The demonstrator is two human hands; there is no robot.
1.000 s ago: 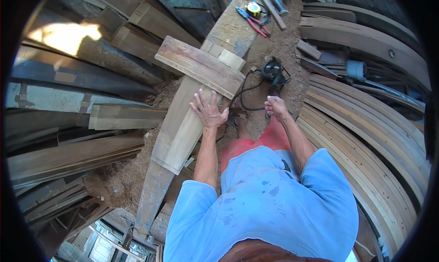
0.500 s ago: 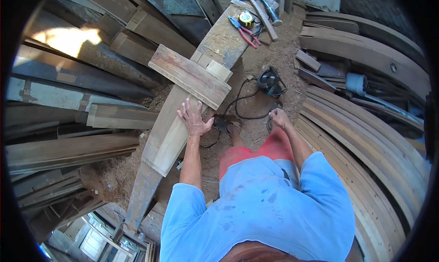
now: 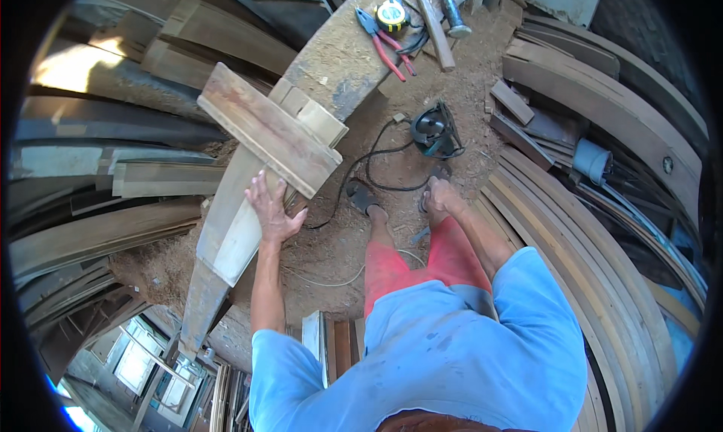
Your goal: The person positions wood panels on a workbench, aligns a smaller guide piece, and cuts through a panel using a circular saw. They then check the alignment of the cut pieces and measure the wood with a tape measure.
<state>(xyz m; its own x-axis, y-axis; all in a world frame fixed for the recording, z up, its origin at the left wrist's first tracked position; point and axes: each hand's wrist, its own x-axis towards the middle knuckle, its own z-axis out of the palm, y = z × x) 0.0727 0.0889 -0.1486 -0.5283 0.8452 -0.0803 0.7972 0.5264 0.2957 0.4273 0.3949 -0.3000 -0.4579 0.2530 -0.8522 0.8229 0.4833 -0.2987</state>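
Note:
My left hand [image 3: 271, 212] lies flat with fingers spread on a long pale plank [image 3: 226, 240] that runs from lower left up to a wide sawdust-covered beam [image 3: 339, 63]. Just above my fingers, a short weathered board [image 3: 267, 127] lies crosswise on the plank. My right hand [image 3: 440, 198] hangs low by my knee and sandalled foot [image 3: 364, 198], fingers curled toward the ground. It is close to a black cable [image 3: 361, 164] leading to a dark power tool [image 3: 435, 129]; whether it grips anything is unclear.
Red-handled pliers [image 3: 385, 44], a yellow tape measure [image 3: 392, 14] and a hammer [image 3: 452, 10] rest on the beam's far end. Curved timber strips [image 3: 602, 236] stack up on the right, flat planks [image 3: 98, 232] on the left. Sawdust [image 3: 339, 251] covers the ground.
My left hand has slid down the plank, away from the crosswise board. My right hand has dropped slightly lower toward the ground. The view has shifted.

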